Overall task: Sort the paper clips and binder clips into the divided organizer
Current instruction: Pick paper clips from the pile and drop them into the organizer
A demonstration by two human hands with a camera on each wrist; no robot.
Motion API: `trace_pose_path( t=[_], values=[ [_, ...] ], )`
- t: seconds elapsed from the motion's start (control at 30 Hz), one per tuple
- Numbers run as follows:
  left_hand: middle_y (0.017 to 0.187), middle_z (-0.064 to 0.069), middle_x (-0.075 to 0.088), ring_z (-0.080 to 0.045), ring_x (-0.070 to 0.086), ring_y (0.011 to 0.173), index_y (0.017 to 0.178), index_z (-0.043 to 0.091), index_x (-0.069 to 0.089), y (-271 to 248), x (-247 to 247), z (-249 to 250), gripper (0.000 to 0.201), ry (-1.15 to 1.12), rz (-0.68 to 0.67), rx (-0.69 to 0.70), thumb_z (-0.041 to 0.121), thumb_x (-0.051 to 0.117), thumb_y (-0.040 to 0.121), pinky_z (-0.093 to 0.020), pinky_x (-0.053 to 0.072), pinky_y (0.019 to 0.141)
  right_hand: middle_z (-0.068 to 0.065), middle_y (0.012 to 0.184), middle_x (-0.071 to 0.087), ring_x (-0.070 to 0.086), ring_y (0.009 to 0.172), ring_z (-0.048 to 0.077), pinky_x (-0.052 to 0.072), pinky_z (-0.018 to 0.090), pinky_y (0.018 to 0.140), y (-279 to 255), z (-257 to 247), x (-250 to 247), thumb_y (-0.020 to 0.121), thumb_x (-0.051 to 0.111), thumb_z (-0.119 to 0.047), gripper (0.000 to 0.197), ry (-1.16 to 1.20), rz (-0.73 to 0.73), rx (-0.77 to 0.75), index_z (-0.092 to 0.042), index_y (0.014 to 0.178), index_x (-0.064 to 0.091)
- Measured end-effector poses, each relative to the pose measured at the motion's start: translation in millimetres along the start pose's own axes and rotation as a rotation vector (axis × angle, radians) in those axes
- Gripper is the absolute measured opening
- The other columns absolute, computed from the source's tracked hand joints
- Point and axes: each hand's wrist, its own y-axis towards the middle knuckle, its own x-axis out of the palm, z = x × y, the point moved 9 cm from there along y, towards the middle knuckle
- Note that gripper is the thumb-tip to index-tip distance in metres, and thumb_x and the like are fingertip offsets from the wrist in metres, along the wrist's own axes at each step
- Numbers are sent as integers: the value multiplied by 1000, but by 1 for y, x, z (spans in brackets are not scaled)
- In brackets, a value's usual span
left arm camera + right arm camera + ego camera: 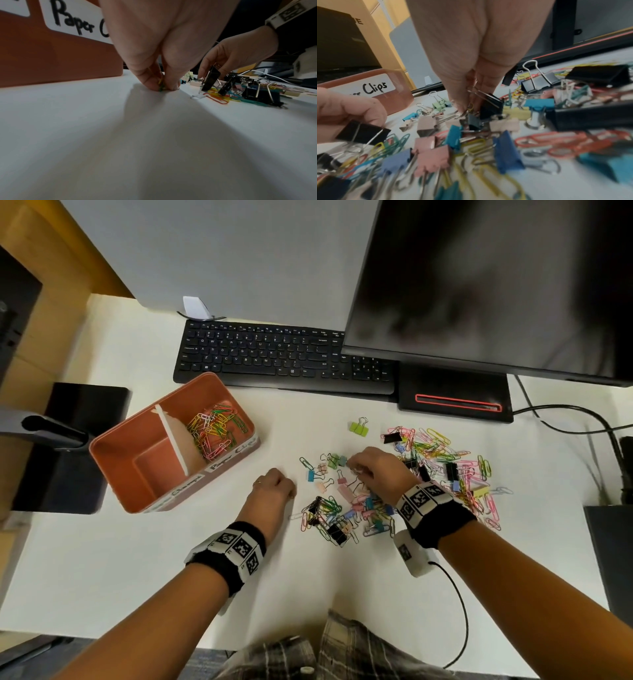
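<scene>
An orange divided organizer (113, 450) stands on the white desk at the left. Its right compartment holds coloured paper clips (215, 429), and the label on its front (75, 21) reads "Paper C...". A mixed pile of paper clips and binder clips (346, 508) lies to its right. My left hand (277, 484) sits between the box and the pile. Its thumb and finger (162, 86) pinch yellow and green paper clips against the desk. Over the pile, my right hand (358, 469) pinches the wire handle of a black binder clip (489, 106).
A black keyboard (284, 354) and a monitor (479, 285) on its stand fill the back of the desk. More clips (455, 467) spread to the right, and a green binder clip (359, 428) lies alone. A cable (462, 611) runs off the front edge.
</scene>
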Motion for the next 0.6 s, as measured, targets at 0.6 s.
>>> trace_pose_path(
  t=[0.6],
  values=[
    [102,-13,64,-28,57,98,125,12,54,53,-15,13,36,-109,-98,55,4,51,90,-30,41,89,2,91,63,56,76,12,48,22,71,-13,-32,-21,87,61,-13,13,102,89,-115,-12,97,69]
  ],
)
